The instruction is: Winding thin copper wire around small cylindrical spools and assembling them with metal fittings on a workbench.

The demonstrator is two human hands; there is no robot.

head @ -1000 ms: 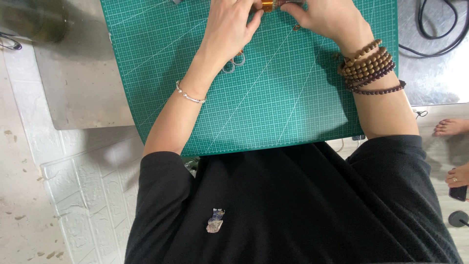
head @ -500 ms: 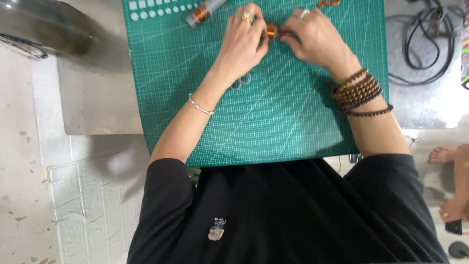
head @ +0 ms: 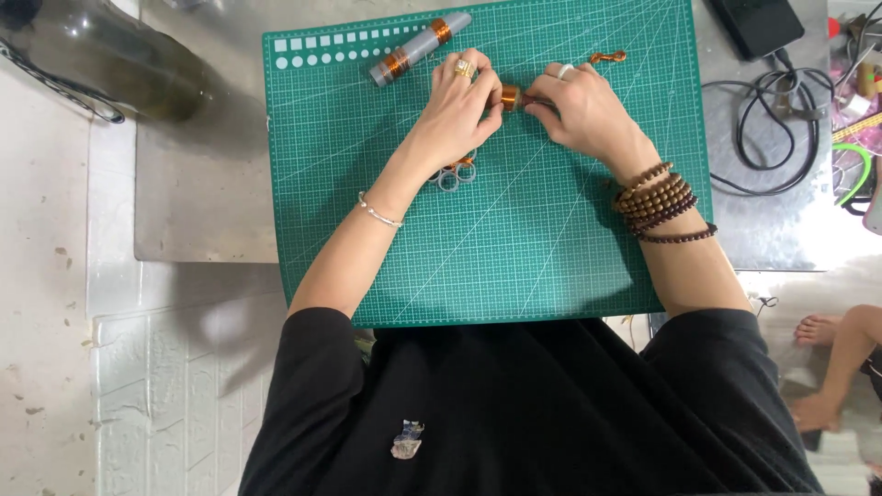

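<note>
Over a green cutting mat (head: 514, 239), my left hand (head: 459, 101) and my right hand (head: 583, 106) meet on a small spool of copper wire (head: 510, 96), pinched between the fingertips of both. My left hand wears a gold ring and a thin silver bracelet. Several brown bead bracelets sit on my right wrist. Under my left wrist lie small scissors with silvery finger loops (head: 457, 174), mostly hidden. A grey rod wound with copper wire (head: 418, 48) lies on the mat above my left hand. A small twisted copper piece (head: 608, 57) lies above my right hand.
The mat lies on a grey metal table (head: 202, 202). A dark glass vessel (head: 110, 55) stands at the far left. A black device (head: 758, 23) and black cables (head: 781, 119) are at the right. Another person's bare feet (head: 822, 367) show at the lower right.
The view has tilted down, so the mat's top edge, the grey rod and the copper piece have come into sight. Both hands stay together on the copper wire spool.
</note>
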